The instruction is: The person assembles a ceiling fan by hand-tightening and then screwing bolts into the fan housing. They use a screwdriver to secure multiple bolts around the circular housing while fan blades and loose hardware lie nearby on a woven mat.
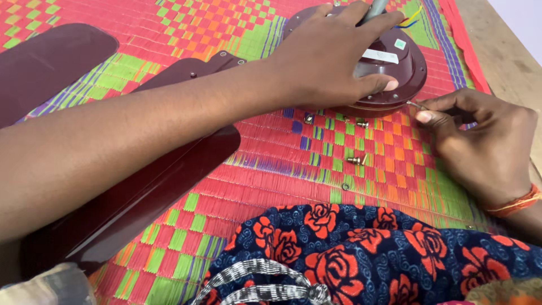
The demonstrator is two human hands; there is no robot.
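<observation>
Dark maroon ceiling fan motor (395,68) and a small metal pin (416,104) at its rim.

The round, glossy motor housing lies flat on a woven mat, with a grey rod rising from its centre and a small white label on top. One long maroon blade (169,169) is joined to it and stretches away over the mat. The thin pin touches the lower right edge of the housing.

Single head-worn view, angled steeply down, close over woven mat (282,169), facing forward
</observation>
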